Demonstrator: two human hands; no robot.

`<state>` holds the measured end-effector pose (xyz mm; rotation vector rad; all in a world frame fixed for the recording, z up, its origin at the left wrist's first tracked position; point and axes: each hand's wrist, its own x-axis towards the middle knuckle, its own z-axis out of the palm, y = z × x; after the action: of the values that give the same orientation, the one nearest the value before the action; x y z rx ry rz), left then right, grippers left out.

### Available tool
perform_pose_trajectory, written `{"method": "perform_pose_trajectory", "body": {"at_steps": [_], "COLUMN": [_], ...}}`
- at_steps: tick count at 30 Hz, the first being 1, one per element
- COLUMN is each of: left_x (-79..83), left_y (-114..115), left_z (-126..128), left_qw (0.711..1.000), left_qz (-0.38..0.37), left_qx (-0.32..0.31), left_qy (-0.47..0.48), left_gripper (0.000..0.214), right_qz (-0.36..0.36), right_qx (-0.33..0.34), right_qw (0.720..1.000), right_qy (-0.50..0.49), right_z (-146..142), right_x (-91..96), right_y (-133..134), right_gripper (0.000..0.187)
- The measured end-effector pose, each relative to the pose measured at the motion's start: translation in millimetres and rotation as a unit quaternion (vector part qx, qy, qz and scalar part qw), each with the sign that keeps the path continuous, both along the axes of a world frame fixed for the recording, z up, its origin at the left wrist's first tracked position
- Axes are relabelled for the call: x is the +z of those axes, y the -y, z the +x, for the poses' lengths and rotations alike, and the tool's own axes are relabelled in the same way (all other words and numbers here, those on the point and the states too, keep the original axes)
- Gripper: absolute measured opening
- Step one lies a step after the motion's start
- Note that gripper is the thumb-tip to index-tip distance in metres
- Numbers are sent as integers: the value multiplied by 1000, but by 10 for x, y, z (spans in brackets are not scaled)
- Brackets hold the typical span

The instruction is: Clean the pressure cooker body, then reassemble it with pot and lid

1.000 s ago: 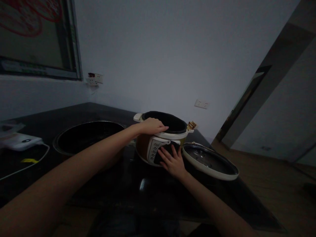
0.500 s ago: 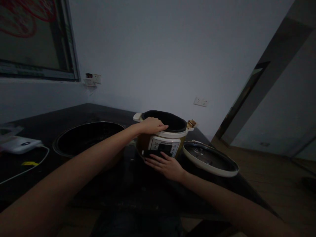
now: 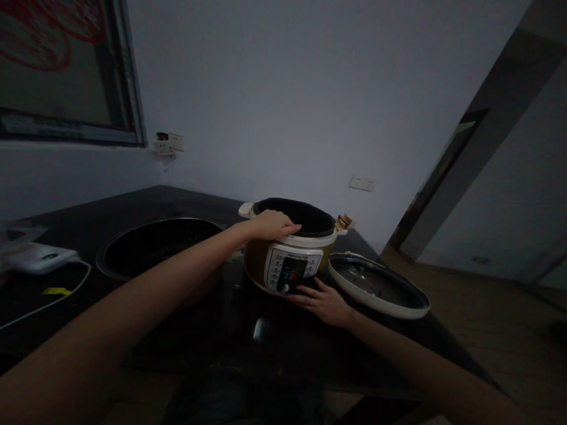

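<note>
Dim, underexposed frame on our side. Wall (image 3: 266, 106) behind the cooker (image 3: 295, 254) is the brightest area, flat grey-blue; we can't pin down the light source. Desk (image 3: 305, 351) around the cooker drops to near black, with one pale glare patch (image 3: 260, 329) just in front. We see small highlights on the lid (image 3: 378, 287) right of the cooker. Pot (image 3: 150, 245) left of it: interior crushed to black. Cooker lettering soft. Wall's edge right of the cooker leans hard, wide-angle distortion.
</note>
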<state>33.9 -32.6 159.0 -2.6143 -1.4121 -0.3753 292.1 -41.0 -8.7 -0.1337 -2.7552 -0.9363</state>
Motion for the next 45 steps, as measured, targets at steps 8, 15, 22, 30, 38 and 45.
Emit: {"method": "perform_pose_trajectory", "body": {"at_steps": [8,15,22,30,38,45], "left_x": [18,30,6,12,14,39], "left_y": [26,53,17,17,21,62], "left_z": [4,3,-15,-4,1,26], "left_qw": [1000,1000,1000,1000,1000,1000], "left_qz": [-1,-6,0,-1,6,2], "left_qx": [10,8,-1,4,-4,18], "left_qy": [-5,-2,-7,-9,-9,-15], "left_gripper": [57,57,59,58,59,57], "right_qz": [-38,-41,-11,-68,4,11], "right_qx": [38,0,22,51,30,-1], "right_qw": [998,999,998,996,999,999], "right_qy": [-31,8,63,-1,-11,-31], "right_z": [-1114,-1117,-274,197,-358,-704], "right_x": [40,-15,-96,53,24,48], "right_y": [245,252,105,-64,155,226], "right_gripper": [47,44,51,55,42,49]}}
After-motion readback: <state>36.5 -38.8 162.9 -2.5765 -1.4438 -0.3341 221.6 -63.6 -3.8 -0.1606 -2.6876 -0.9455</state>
